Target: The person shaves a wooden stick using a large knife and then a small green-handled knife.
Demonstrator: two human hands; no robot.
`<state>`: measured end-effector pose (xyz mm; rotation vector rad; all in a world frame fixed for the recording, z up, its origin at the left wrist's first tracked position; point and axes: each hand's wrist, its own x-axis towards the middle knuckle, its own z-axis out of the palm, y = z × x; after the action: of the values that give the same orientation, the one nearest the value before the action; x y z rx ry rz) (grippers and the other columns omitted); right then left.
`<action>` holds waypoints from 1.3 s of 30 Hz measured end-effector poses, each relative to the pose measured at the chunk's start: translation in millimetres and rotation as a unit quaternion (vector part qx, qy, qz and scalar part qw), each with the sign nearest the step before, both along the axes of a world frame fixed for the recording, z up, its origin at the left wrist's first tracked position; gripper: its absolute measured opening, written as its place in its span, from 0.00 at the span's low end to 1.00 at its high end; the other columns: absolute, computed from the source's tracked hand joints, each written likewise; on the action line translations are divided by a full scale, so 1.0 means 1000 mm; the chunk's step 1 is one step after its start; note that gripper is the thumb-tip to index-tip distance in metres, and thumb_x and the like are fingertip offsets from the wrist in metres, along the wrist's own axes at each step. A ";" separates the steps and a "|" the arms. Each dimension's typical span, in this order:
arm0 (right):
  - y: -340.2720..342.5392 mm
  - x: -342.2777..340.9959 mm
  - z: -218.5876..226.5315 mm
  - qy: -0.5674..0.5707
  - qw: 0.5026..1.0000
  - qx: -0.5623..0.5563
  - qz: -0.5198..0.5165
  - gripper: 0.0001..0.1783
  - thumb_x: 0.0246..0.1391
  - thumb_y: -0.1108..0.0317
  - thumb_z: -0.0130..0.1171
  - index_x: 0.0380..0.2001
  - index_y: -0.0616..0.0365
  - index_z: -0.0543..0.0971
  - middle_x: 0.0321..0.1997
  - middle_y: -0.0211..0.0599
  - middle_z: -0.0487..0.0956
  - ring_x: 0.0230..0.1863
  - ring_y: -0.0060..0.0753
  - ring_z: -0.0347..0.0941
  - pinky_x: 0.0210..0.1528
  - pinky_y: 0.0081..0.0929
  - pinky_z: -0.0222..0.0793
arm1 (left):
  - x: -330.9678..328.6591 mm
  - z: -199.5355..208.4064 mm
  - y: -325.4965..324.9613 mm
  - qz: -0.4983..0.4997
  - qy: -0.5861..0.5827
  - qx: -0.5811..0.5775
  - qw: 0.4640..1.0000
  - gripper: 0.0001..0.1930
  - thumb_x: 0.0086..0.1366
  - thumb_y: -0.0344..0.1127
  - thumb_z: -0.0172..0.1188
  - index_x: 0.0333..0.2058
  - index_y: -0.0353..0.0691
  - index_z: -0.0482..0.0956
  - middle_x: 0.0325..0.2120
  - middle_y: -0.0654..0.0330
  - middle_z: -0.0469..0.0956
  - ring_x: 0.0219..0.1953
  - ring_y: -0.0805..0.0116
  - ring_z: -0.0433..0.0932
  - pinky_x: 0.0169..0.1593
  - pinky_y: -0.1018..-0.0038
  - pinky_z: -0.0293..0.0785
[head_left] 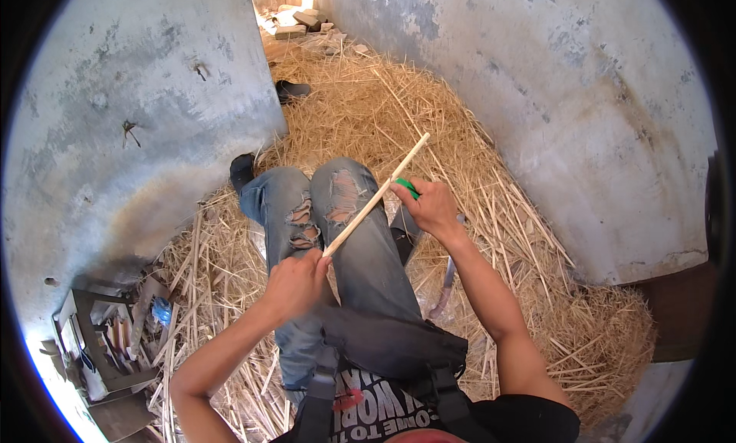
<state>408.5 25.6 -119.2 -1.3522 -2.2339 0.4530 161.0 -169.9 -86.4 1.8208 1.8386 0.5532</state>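
Note:
A long pale wooden stick slants across above my thighs, its far end pointing away to the right. Closed round its near end is my left hand. My right hand is closed on a small green-handled tool, which meets the stick partway along its length. The working end of this tool is too small to make out. My knees, in torn blue jeans, are together beneath the stick.
Straw and thin shavings cover the floor, with longer strips on both sides. Grey walls rise left and right. At lower left stands a box of odds and ends, near a blue plastic scrap. A dark shoe lies beyond my knees.

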 end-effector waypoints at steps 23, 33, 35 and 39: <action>-0.063 0.013 0.019 0.074 0.980 -0.181 0.034 0.29 0.65 0.47 0.53 0.24 0.65 0.78 0.17 0.48 0.72 0.20 0.42 0.70 0.26 0.41 0.64 | -0.019 0.005 -0.028 -0.064 -0.095 -0.069 0.991 0.13 0.73 0.37 0.48 0.31 0.36 0.74 0.17 0.47 0.75 0.23 0.41 0.76 0.30 0.54 0.70; -0.001 0.053 -0.005 0.056 0.977 -0.128 -0.160 0.32 0.65 0.43 0.51 0.25 0.65 0.80 0.19 0.54 0.75 0.22 0.53 0.72 0.30 0.44 0.66 | -0.014 0.003 -0.027 -0.064 -0.067 -0.096 0.991 0.14 0.74 0.40 0.46 0.35 0.36 0.73 0.19 0.43 0.76 0.26 0.35 0.76 0.34 0.47 0.71; 0.007 0.064 -0.002 0.075 0.974 -0.127 -0.173 0.33 0.65 0.42 0.51 0.25 0.65 0.80 0.18 0.53 0.75 0.21 0.52 0.69 0.31 0.44 0.65 | -0.018 0.004 -0.030 -0.066 -0.056 -0.099 0.991 0.14 0.74 0.40 0.46 0.35 0.36 0.73 0.20 0.43 0.77 0.27 0.35 0.76 0.34 0.47 0.71; -0.056 0.027 0.017 0.125 0.982 -0.140 -0.025 0.32 0.64 0.42 0.51 0.26 0.64 0.80 0.18 0.54 0.75 0.20 0.53 0.69 0.31 0.47 0.65 | -0.008 0.006 -0.026 -0.060 -0.087 -0.113 0.988 0.16 0.75 0.41 0.45 0.34 0.35 0.74 0.22 0.42 0.77 0.29 0.35 0.76 0.37 0.48 0.71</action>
<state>435.7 -30.2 -101.9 -1.3947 -1.9797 0.8947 153.1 -196.2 -80.5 1.6642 1.5953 0.4264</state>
